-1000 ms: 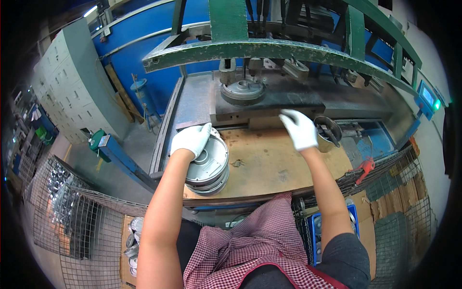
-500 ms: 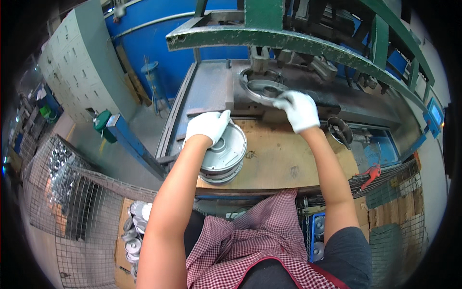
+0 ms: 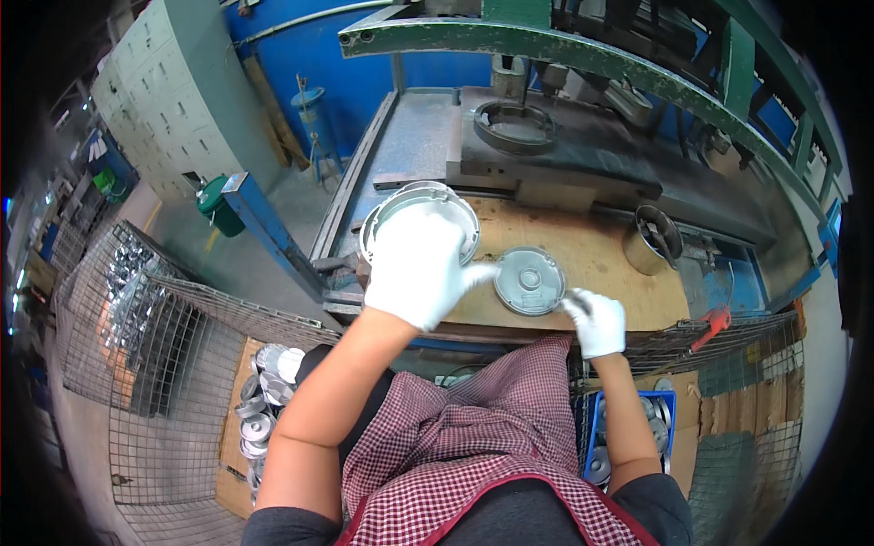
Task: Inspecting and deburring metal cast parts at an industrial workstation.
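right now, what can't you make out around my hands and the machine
Head view: how many round grey metal parts are at the white-gloved left hand; the glove hides much of them.
Head view: whether the white-gloved right hand touches the single grey metal disc; the hand is blurred.
Head view: the top of the green steel frame; cut off by the upper edge.

Light is uneven: the left hand [image 3: 414,273] glares almost featureless white, while the area behind the green frame [image 3: 446,36] sinks into shadow. The far-left background [image 3: 82,173] looks soft, and fisheye distortion skews the cabinet [image 3: 168,100] near a black rim.
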`<state>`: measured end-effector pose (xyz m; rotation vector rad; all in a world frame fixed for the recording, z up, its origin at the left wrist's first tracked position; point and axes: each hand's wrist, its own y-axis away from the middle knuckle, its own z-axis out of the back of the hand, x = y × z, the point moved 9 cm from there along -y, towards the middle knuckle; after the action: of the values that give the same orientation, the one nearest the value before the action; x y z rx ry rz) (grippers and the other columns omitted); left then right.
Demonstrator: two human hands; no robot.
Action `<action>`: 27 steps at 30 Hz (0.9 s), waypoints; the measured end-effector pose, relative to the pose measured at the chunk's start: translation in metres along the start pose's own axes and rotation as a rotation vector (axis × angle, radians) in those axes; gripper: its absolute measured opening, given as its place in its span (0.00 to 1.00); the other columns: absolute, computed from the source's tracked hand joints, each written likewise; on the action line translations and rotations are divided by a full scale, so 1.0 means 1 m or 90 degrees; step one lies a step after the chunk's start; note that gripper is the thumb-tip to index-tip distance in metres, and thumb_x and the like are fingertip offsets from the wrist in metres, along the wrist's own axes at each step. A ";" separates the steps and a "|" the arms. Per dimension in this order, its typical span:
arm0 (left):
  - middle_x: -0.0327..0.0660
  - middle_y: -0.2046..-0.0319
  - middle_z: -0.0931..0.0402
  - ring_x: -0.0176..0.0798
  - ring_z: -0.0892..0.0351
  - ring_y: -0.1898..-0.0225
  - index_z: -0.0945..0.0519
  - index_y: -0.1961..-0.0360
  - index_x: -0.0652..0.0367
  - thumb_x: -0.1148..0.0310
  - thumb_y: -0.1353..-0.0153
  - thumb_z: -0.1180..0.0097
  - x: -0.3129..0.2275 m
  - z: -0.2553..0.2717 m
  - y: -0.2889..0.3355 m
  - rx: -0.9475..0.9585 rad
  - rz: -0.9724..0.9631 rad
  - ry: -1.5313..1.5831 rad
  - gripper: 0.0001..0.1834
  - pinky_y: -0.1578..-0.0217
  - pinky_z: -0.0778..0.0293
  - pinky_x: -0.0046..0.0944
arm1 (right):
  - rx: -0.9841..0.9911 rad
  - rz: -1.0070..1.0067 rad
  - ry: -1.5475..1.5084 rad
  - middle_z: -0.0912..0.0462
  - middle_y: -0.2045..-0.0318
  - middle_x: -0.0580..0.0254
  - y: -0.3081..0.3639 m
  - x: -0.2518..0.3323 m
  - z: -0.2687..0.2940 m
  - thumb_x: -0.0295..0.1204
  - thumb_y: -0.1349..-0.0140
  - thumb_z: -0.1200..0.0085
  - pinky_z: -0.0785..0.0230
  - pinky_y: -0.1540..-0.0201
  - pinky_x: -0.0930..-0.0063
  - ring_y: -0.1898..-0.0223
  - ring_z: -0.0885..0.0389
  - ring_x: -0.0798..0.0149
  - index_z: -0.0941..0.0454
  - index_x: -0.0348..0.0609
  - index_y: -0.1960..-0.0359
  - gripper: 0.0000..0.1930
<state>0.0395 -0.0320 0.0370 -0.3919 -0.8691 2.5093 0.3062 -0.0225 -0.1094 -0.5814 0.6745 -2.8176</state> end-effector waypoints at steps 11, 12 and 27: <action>0.51 0.74 0.24 0.56 0.22 0.69 0.19 0.72 0.60 0.64 0.52 0.37 -0.005 -0.028 -0.043 0.014 -0.068 -0.002 0.11 0.67 0.28 0.51 | -0.167 -0.421 0.103 0.16 0.59 0.49 0.029 -0.203 0.118 0.48 0.36 0.46 0.28 0.52 0.59 0.57 0.18 0.46 0.19 0.43 0.54 0.21; 0.51 0.73 0.23 0.56 0.22 0.69 0.19 0.72 0.59 0.64 0.52 0.36 -0.003 -0.039 -0.060 0.022 -0.086 -0.005 0.10 0.67 0.28 0.51 | -0.171 -0.418 0.105 0.16 0.59 0.49 0.030 -0.213 0.114 0.48 0.36 0.46 0.28 0.52 0.59 0.57 0.18 0.46 0.19 0.43 0.54 0.21; 0.49 0.63 0.20 0.54 0.22 0.58 0.15 0.64 0.58 0.61 0.46 0.36 0.065 -0.187 -0.199 0.046 -0.060 0.143 0.13 0.55 0.27 0.46 | -0.252 -0.432 0.192 0.15 0.72 0.50 0.043 -0.235 0.098 0.49 0.37 0.47 0.30 0.59 0.57 0.68 0.18 0.47 0.15 0.42 0.69 0.21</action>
<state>0.1232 0.2353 0.0145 -0.5816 -0.6901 2.3484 0.5629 -0.0364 -0.1267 -0.5203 1.3319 -3.4638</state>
